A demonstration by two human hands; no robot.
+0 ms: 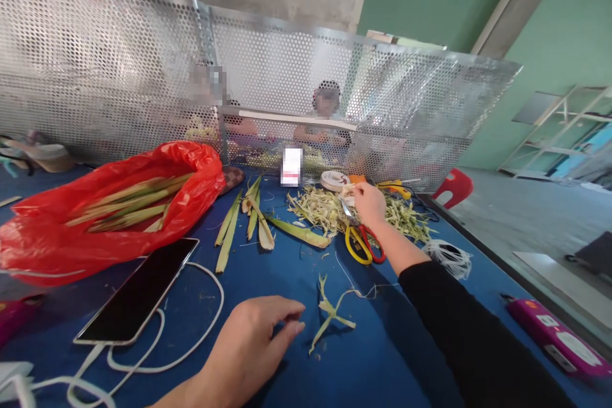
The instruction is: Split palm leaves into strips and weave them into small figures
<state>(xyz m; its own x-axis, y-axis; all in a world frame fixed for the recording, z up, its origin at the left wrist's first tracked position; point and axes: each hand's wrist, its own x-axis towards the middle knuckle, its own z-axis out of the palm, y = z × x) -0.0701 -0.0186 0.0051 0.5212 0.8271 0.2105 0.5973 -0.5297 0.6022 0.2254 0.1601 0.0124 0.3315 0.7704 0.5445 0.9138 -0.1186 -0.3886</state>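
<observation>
My left hand (261,338) hovers over the blue table with thumb and fingers apart, nothing between them. Just right of it lies a small knotted figure of green leaf strips (329,312), a thin thread trailing from it. Reaching forward, my right hand (369,203) is closed at the fingertips on a small pale piece I cannot make out. Under and around that hand spreads a heap of shredded leaf strips (315,207). Scissors with yellow and red handles (357,245) lie just below the right hand, and a roll of tape (333,180) sits behind.
A red plastic bag (43,217) with long leaves (138,201) fills the left. Nearby are a tablet-like device (138,293) with a white cable (220,319), loose leaf pieces (229,229), a coil of white string (449,258) and a purple box (559,338). A perforated metal screen (287,64) stands behind.
</observation>
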